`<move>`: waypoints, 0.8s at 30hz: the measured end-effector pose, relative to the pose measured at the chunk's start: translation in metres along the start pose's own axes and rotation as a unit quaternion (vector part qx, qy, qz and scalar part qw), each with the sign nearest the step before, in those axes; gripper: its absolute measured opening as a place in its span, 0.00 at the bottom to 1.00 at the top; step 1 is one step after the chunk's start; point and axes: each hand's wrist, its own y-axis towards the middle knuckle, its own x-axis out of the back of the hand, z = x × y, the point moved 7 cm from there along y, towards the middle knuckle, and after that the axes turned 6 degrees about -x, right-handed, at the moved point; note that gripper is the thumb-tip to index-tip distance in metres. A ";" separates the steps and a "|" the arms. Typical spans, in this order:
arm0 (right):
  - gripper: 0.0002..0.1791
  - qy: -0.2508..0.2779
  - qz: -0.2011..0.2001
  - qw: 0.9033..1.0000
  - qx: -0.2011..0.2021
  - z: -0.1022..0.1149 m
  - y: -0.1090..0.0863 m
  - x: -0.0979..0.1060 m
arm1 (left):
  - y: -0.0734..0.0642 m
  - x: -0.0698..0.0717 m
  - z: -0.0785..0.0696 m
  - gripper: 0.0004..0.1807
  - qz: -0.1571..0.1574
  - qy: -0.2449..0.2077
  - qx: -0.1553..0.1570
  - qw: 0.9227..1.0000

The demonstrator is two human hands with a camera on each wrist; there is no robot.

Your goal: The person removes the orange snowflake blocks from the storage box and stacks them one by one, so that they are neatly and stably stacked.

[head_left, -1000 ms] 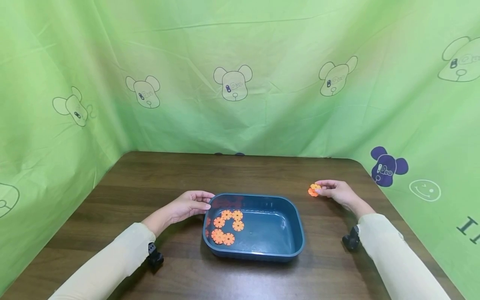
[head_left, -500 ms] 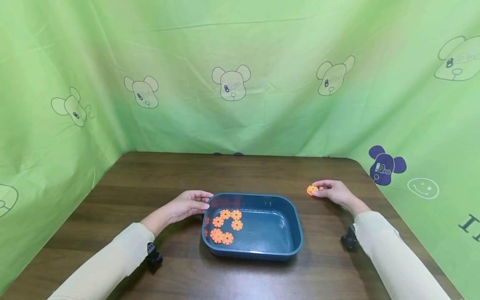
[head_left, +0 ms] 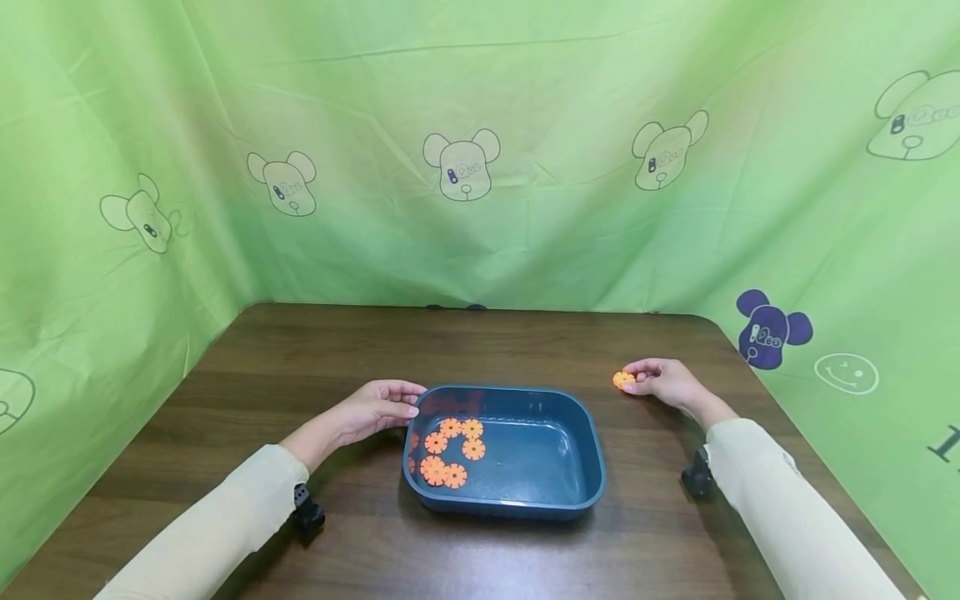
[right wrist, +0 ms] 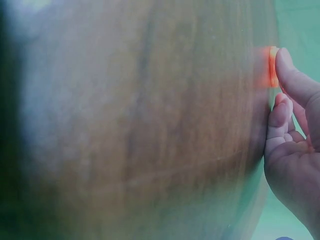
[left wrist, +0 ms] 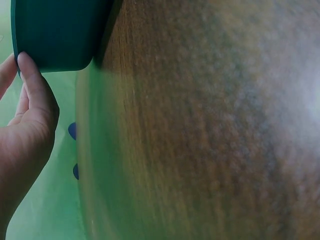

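A dark blue rectangular plastic basin point(head_left: 525, 505) stands on the table, with several orange notched flower-shaped discs point(head_left: 454, 476) lying in its left part. My left hand point(head_left: 372, 412) grips the basin's back left corner, thumb at the rim; the left wrist view also shows the thumb point(left wrist: 31, 75) against the basin's wall. To the right of the basin, my right hand point(head_left: 667, 384) pinches an orange flower-shaped disc point(head_left: 622, 380) close to the tabletop. Seen edge-on in the right wrist view, that orange disc point(right wrist: 273, 67) sits at the thumb tip; whether it is one disc or two stacked, I cannot tell.
The brown wooden table point(head_left: 480, 342) has rounded far corners. A green curtain point(head_left: 360, 242) with bear drawings hangs behind it and along both sides. Black wrist cameras point(head_left: 308, 515) are strapped at the sleeves.
Two offset orange discs at my right fingertips have come together into what looks like one, and that hand has shifted slightly left. My left hand stays on the basin.
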 end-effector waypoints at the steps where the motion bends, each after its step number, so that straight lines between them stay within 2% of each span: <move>1: 0.28 -0.001 0.000 1.000 0.001 0.000 0.000 0.000 | 0.000 0.000 0.000 0.26 0.000 0.001 -0.001 1.000; 24: 0.28 -0.015 -0.001 1.000 -0.012 0.001 -0.001 0.000 | -0.002 -0.001 -0.003 0.26 -0.002 -0.008 0.002 1.000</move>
